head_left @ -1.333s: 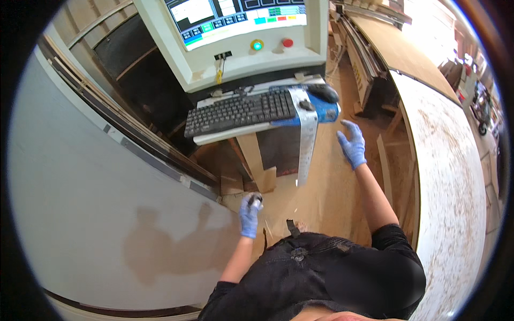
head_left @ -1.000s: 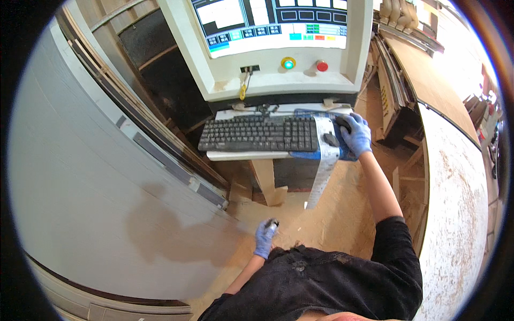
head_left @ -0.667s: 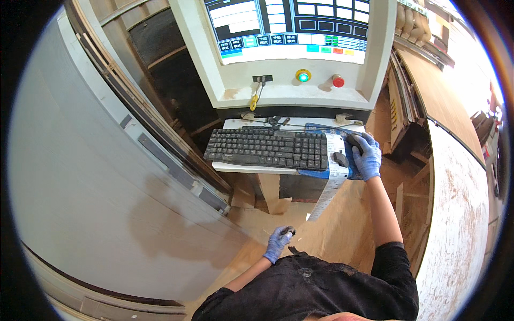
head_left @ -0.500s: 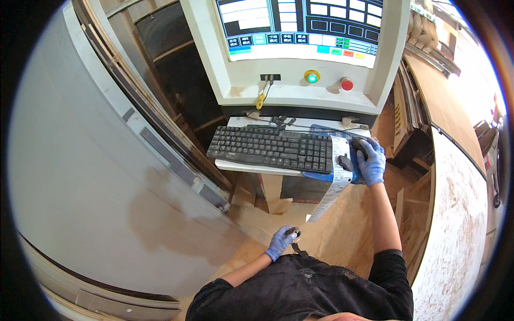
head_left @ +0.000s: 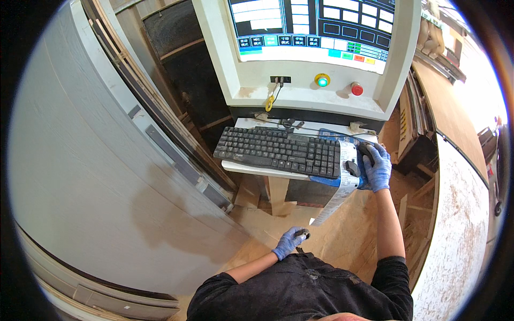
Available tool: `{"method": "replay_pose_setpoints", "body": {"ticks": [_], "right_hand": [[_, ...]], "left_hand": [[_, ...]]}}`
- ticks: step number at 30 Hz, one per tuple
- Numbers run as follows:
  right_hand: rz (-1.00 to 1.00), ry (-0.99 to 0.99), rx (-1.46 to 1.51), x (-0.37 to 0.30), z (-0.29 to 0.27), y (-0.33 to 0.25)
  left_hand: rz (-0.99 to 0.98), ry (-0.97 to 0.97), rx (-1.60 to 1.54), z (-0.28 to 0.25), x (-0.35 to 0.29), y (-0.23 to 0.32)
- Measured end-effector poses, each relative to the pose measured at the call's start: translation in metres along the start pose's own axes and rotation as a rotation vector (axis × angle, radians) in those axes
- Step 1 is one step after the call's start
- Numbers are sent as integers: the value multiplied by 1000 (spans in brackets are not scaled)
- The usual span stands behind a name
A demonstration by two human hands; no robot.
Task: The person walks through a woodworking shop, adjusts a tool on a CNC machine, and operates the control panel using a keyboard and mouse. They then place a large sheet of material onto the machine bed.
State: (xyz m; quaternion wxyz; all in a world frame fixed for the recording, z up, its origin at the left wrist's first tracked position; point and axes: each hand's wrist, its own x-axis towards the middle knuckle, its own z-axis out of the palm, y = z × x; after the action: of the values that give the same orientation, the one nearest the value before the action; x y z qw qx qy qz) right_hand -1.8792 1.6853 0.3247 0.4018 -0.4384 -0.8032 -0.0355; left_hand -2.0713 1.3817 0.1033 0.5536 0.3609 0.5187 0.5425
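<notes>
My right hand (head_left: pixel 378 168), in a blue glove, is closed over a black computer mouse (head_left: pixel 367 153) on a blue mat at the right end of a white shelf. To its left lies a black keyboard (head_left: pixel 278 151). A long printed paper strip (head_left: pixel 342 184) hangs over the shelf's front edge, with a small black object (head_left: pixel 352 168) resting on it. Close to my body, my left hand (head_left: pixel 288 243), also gloved in blue, is closed around a small dark object (head_left: pixel 303 234); its kind is not clear.
Above the shelf stands a light console with a lit screen (head_left: pixel 316 32), a green-lit button (head_left: pixel 322 80), a red knob (head_left: pixel 357 88) and a yellow cable loop (head_left: pixel 269 103). A large grey panel (head_left: pixel 107 176) fills the left side. Boards (head_left: pixel 455 224) stand at the right.
The whole view has shifted slightly, so the console and shelf appear farther right. My right hand stays on the mouse, and my left keeps its hold on the small dark object.
</notes>
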Motion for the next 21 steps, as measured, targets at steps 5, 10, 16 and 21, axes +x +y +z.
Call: {"method": "replay_pose_setpoints", "body": {"ticks": [5, 10, 16, 21], "right_hand": [[-31, 35, 27, 0, -7, -2], [-69, 72, 78, 8, -27, -31], [-41, 56, 55, 3, -10, -8], [-15, 0, 36, 1, -9, -3]], "left_hand": [[-19, -27, -2, 3, 1, 5], [-11, 26, -53, 2, -3, 6], [-87, 31, -32, 0, -1, 7], [-84, 59, -87, 2, 0, 0]]}}
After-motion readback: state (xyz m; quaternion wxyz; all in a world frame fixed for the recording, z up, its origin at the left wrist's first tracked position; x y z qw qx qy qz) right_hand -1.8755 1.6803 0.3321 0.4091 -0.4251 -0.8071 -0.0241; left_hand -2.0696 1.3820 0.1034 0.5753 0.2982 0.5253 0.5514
